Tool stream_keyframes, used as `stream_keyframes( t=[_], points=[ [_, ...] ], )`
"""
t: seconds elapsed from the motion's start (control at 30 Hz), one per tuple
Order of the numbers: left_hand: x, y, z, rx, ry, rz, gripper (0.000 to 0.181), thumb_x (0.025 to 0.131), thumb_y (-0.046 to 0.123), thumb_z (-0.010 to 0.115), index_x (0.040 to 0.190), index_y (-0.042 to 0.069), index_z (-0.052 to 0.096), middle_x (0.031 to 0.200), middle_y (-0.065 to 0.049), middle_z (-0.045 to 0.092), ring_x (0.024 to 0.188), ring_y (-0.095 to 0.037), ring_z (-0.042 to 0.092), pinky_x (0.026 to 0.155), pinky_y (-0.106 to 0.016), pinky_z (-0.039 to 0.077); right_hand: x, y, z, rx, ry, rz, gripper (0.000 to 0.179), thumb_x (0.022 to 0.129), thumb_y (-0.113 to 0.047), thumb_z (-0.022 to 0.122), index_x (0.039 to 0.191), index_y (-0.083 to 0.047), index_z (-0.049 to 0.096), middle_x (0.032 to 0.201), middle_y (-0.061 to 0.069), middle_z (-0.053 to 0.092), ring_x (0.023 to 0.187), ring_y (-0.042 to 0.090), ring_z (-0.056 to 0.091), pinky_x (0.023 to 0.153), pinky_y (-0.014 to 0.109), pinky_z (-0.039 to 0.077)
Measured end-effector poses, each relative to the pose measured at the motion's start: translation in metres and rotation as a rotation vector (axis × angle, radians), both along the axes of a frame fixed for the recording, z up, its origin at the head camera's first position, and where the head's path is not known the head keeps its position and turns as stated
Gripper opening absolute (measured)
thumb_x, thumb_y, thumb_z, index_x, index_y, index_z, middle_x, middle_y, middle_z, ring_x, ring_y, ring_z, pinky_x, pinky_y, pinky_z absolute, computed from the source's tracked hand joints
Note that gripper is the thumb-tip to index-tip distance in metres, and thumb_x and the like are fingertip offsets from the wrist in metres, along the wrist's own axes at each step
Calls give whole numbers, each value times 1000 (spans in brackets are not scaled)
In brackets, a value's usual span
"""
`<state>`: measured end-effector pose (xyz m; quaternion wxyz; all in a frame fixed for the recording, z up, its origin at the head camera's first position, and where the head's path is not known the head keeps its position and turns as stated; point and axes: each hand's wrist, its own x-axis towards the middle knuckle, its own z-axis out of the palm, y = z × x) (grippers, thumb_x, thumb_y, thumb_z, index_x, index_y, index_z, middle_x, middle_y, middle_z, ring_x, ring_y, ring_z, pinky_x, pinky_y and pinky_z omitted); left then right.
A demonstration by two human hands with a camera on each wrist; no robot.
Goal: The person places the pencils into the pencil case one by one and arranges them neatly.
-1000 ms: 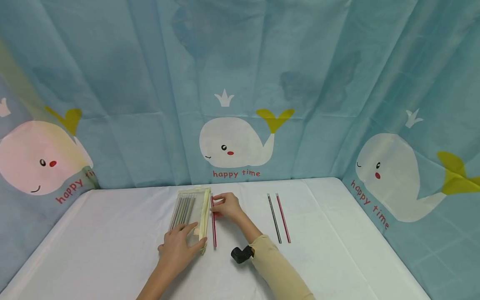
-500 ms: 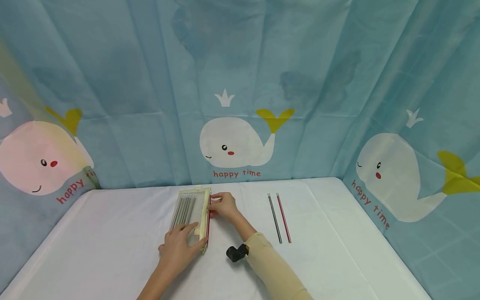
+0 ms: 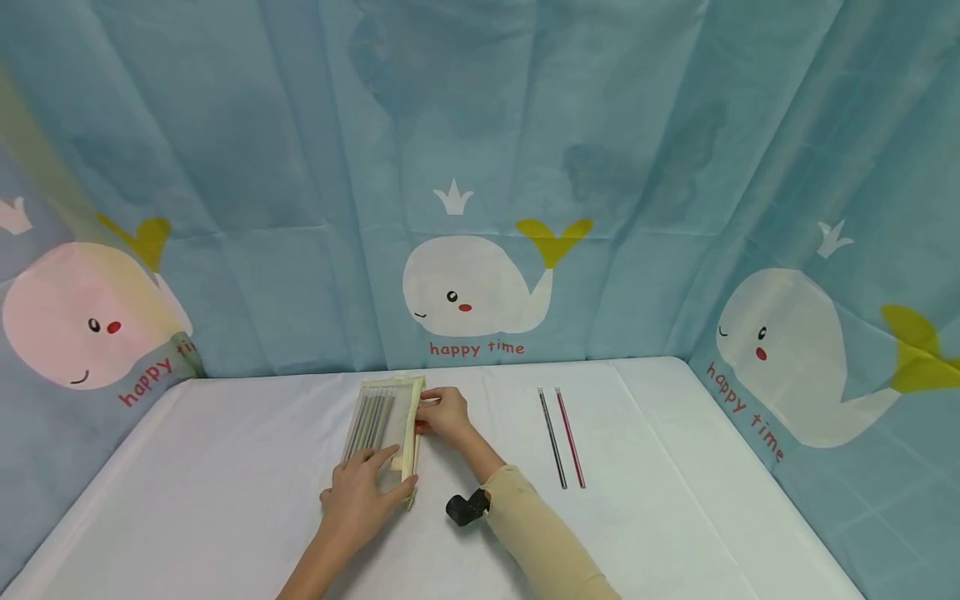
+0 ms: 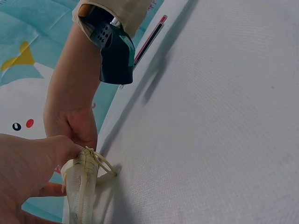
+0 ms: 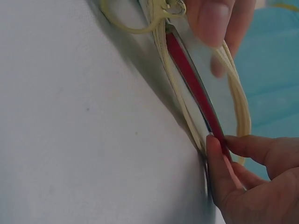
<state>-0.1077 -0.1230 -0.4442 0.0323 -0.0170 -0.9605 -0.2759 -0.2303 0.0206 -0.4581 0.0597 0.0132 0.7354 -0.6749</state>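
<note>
A see-through pencil case [image 3: 405, 404] with cream edging lies on the white table, several grey pencils [image 3: 371, 417] visible inside. My left hand [image 3: 360, 492] grips its near end; in the left wrist view the thumb presses the corner with the cord loop [image 4: 106, 164]. At the case's right edge is my right hand [image 3: 446, 412]. Its thumb and fingers pinch a red pencil [image 5: 194, 79], which lies between the two cream edges of the parted opening in the right wrist view. From the head view the red pencil is hidden behind the case's edge.
To the right, a dark pencil [image 3: 552, 437] and another red pencil [image 3: 570, 437] lie side by side on the white tablecloth [image 3: 675, 500]. A black wrist camera [image 3: 467, 508] sticks out from the right sleeve. Behind the table hangs a blue whale-print curtain [image 3: 480, 167].
My right hand has moved left with the red pencil, from beside the pencil case to within its opening. My left hand stays on the near end of the case.
</note>
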Motion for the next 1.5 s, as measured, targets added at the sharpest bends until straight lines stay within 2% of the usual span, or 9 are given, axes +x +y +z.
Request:
stream_keyframes(
  t=[0.17, 0.37, 0.6, 0.77, 0.97, 1.17, 1.5],
  points=[
    [0, 1, 1, 0, -12, 3, 61, 91, 48, 81, 139, 12, 69, 140, -26, 59, 126, -61, 52, 81, -82, 45, 0, -4, -1, 8, -2, -23, 30, 91, 5, 75, 119, 12, 69, 90, 20, 76, 64, 17, 74, 62, 29, 63],
    [-1, 1, 0, 4, -17, 5, 60, 91, 47, 80, 139, 13, 69, 141, -26, 58, 127, -61, 51, 81, -82, 44, 1, -10, -1, 33, 22, -5, 31, 89, 8, 74, 119, 14, 70, 94, 24, 77, 70, 27, 78, 64, 32, 64],
    [0, 1, -2, 3, 1, 10, 58, 91, 47, 81, 138, 15, 70, 141, -26, 59, 125, -62, 53, 80, -82, 45, 3, -16, 0, 58, 31, 6, 32, 86, 13, 71, 119, 15, 70, 95, 25, 78, 73, 31, 78, 65, 33, 64],
    [0, 1, -1, 4, -1, 8, 58, 91, 46, 81, 138, 15, 70, 141, -28, 59, 126, -62, 52, 80, -82, 45, 5, -15, 0, 65, 40, 15, 30, 88, 12, 70, 119, 16, 70, 95, 25, 78, 77, 32, 79, 66, 32, 64],
    [0, 2, 0, 1, -8, 9, 60, 90, 46, 81, 139, 13, 70, 141, -27, 59, 126, -61, 52, 80, -81, 45, 7, -4, 0, 6, 53, 53, 30, 91, 8, 72, 120, 17, 68, 97, 27, 77, 82, 36, 79, 69, 35, 65],
    [0, 1, -2, 1, -5, 13, 59, 90, 45, 81, 138, 12, 70, 140, -27, 59, 125, -60, 52, 80, -80, 44, 9, 16, 3, 36, 64, 114, 28, 94, 6, 71, 121, 14, 69, 97, 28, 77, 86, 41, 79, 73, 37, 65],
    [0, 2, -1, 3, -17, 13, 60, 90, 47, 81, 139, 13, 69, 140, -27, 59, 126, -59, 51, 82, -79, 44, 18, 46, 10, 97, 99, 106, 28, 96, 7, 69, 123, 15, 68, 100, 25, 77, 87, 29, 78, 75, 35, 65]
  ],
)
